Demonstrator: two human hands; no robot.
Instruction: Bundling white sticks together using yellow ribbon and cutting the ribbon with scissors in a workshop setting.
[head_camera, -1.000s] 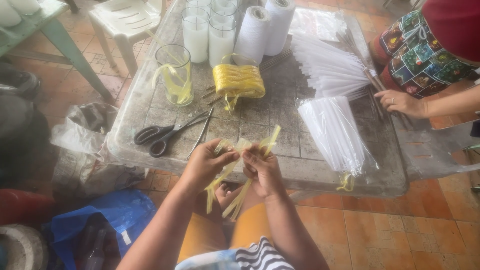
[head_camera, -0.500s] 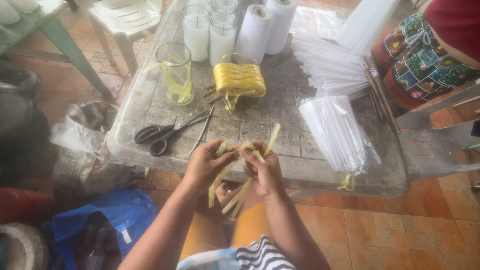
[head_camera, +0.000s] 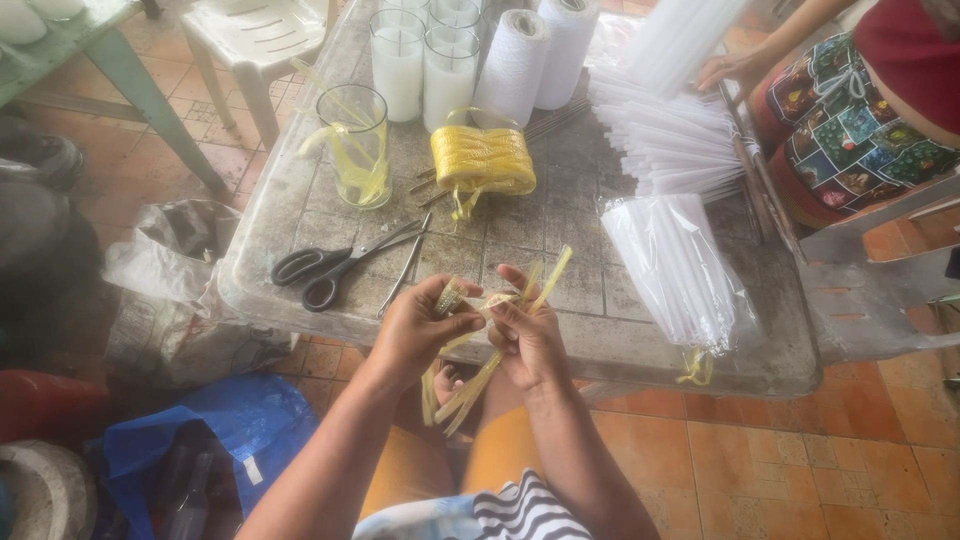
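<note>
- Two hands meet at the near edge of the table (head_camera: 640, 345), both closed on a bunch of pale yellow strips (head_camera: 500, 335).
- The left hand (head_camera: 420, 330) has its fingers curled around the strips at the upper part of the bunch, thumb pressed on top.
- The right hand (head_camera: 528, 335) pinches the same strips from the other side, fingers bent, touching the left hand.
- The strips run on a slant: their upper ends point up and to the right, over the table edge, and their lower ends hang down and to the left, over the person's lap.
- Just beyond the hands, on the table, lie black-handled scissors (head_camera: 335, 265), blades pointing right, with thin metal tweezers (head_camera: 405, 265) beside them.
- Farther back stands a clear glass (head_camera: 355, 145) with yellow strips in it, and to its right a coil of yellow ribbon (head_camera: 482, 160).
- Behind these stand white candles in glasses (head_camera: 425, 60) and two spools of white thread (head_camera: 540, 55).
- Bundles of white straws (head_camera: 675, 270) in clear wrap cover the right side of the table.
- Another person in a patterned garment (head_camera: 845, 110) sits at the far right, a hand (head_camera: 730, 68) on the straws.
- The table is grey, worn and stained; the floor (head_camera: 800, 470) is orange tile, with a blue bag (head_camera: 235, 430) at lower left.
</note>
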